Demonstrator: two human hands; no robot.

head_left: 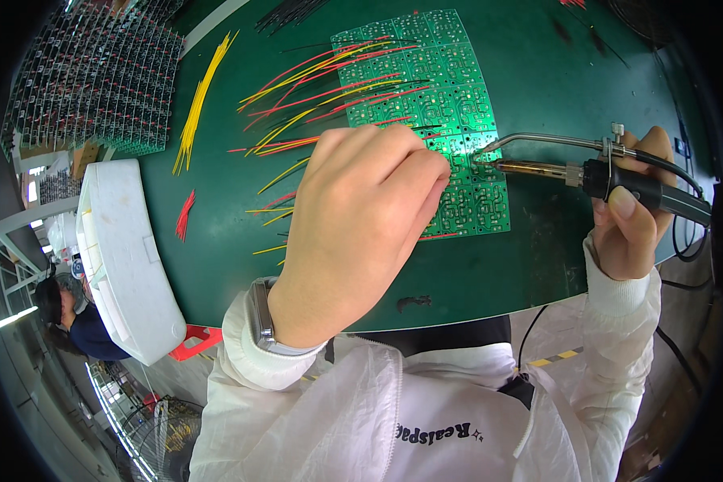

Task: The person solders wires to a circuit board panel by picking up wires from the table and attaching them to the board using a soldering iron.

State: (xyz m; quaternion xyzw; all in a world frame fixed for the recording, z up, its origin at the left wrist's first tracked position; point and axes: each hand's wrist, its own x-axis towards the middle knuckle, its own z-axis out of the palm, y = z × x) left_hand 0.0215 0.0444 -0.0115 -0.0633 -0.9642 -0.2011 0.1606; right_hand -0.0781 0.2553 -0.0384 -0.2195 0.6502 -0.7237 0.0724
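A green circuit-board panel (460, 88) lies on the table, divided into several small boards. Red, yellow and black wires (329, 96) run from its left part out over the table. My left hand (361, 217) is closed in a pinch above the panel's lower left; whatever its fingertips hold is hidden. In my right hand (631, 217) is a black-handled soldering iron (598, 178) with a curved metal solder-feed tube (538, 138) clamped to it. The iron's tip meets the panel near its right edge, where a bright light shines.
Loose yellow wires (202, 104) and a small red wire bundle (185, 215) lie to the left on the green table (361, 301). Black wires (293, 12) are at the far edge. Stacked boards (96, 80) and a white bin (128, 249) stand left. A black cable (691, 233) hangs right. Another person (88, 325) sits beyond.
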